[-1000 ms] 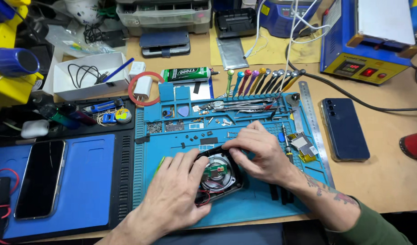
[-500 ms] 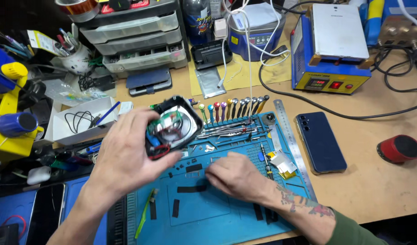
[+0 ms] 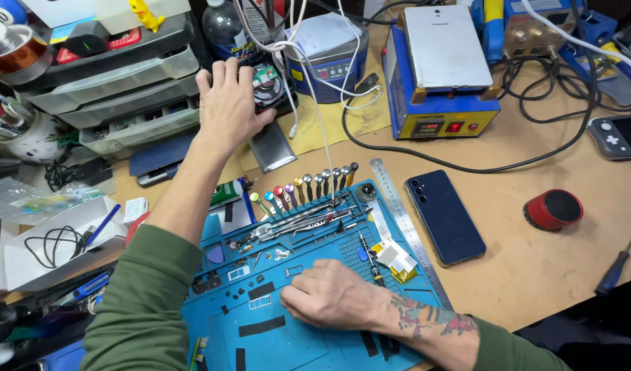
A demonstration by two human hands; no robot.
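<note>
Blue silicone work mat [image 3: 308, 336] covers the near part of the wooden surface [image 3: 535, 275], and the right hand [image 3: 333, 297] rests on it palm down, its fingers loosely curled and close together, holding nothing that can be seen. The left hand [image 3: 227, 103] is stretched far out to the back of the surface, its fingers spread and wrapped over a small opened device with a black rim and exposed round innards [image 3: 269, 81], which sits just in front of the grey drawer unit [image 3: 116, 82] and beside a dark plastic bottle [image 3: 223, 27]. White cables [image 3: 308, 89] hang across that spot. The step in hand looks like parking the device at the back, away from the mat. Whether it already rests on something or hangs in the grip cannot be told. Releasing it cleanly would call for a level seat and for keeping the fingers out of the cables. A row of colour-tipped screwdrivers [image 3: 305, 189] stands at the mat's far edge, a steel ruler [image 3: 405, 227] lies along its right side, and a dark phone [image 3: 444, 216] lies just beyond.
</note>
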